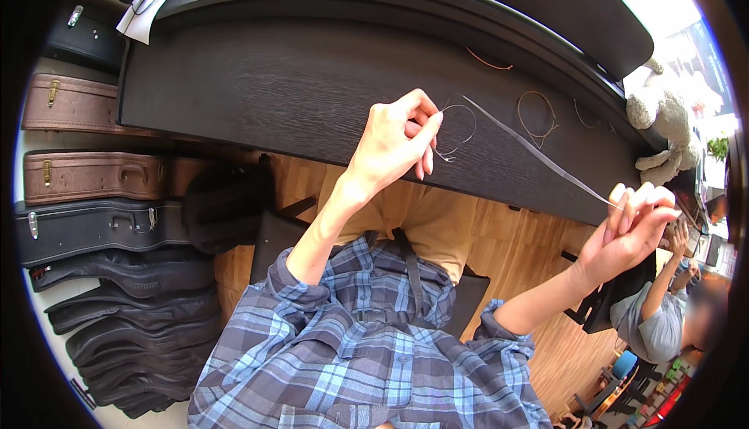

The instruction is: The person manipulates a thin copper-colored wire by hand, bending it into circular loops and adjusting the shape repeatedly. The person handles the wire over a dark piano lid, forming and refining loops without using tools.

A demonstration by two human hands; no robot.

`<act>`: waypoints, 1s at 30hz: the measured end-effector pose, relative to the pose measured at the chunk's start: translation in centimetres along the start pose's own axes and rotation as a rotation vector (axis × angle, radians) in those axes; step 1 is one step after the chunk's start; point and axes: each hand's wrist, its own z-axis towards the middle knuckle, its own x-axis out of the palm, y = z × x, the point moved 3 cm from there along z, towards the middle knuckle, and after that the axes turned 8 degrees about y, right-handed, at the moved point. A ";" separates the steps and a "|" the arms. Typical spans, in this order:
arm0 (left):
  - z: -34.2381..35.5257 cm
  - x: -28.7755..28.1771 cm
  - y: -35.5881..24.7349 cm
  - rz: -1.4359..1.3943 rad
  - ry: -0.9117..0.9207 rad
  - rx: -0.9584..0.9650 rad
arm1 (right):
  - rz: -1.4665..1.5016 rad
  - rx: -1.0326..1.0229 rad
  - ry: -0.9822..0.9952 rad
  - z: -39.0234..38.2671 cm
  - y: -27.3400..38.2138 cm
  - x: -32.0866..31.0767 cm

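Two hands hold one thin wire string (538, 156) stretched taut between them, over the front edge of a dark wood-grain surface (257, 93). Left hand (398, 136) is raised, fingers pinched narrow on the string's near end, where the loose end curls into a small loop just beside the fingertips. Right hand (632, 222) sits lower and further out, fingers closed around the other end. Judged: the spread of the hands keeps the string straight and off the surface, so it neither kinks nor tangles.

On the surface beyond the string: a coiled string (537, 113), brownish, lying flat; a short orange-brown piece (490, 62) further back; another thin piece near the right rim, too small to tell. A plush toy (663, 121) sits at the surface's right end.

At left on the floor, stacked instrument cases (86, 175), brown and black, with soft gig bags (133, 327) below. Another person (663, 312) sits low at right, well apart. Nothing lies across the string's span.
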 end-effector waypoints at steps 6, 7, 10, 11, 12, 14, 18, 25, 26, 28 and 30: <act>0.1 -0.1 0.0 -0.059 -0.062 0.070 | -0.337 0.233 0.099 -3.4 -1.3 -2.4; 0.1 -0.2 0.0 -0.070 -0.063 0.075 | -0.508 0.301 0.133 -4.2 -2.0 -2.2; 0.1 -0.2 0.1 -0.091 -0.062 0.076 | -0.583 0.447 0.322 -6.1 -4.1 -1.0; 0.1 -0.2 0.1 -0.091 -0.065 0.075 | -0.612 0.510 0.368 -6.6 -4.5 -0.7; 0.1 -0.2 0.1 -0.102 -0.059 0.068 | -0.572 0.474 0.390 -6.7 -4.9 -0.2; 0.1 -0.3 0.1 -0.134 -0.046 0.068 | -0.512 0.471 0.393 -7.0 -5.1 0.5; 0.2 -0.5 0.2 -0.154 -0.013 0.073 | -0.507 0.480 0.392 -7.0 -5.0 1.0; 0.3 -0.7 0.3 -0.226 -0.010 0.079 | -0.538 0.512 0.362 -7.3 -5.5 0.7; 0.3 -0.7 0.3 -0.227 -0.014 0.077 | -0.502 0.484 0.338 -7.4 -5.5 0.5; 0.2 -0.7 0.4 -0.215 -0.018 0.075 | -0.440 0.454 0.295 -7.5 -5.4 0.1; 0.2 -0.6 0.4 -0.190 -0.016 0.077 | -0.352 0.428 0.251 -7.6 -5.3 -0.4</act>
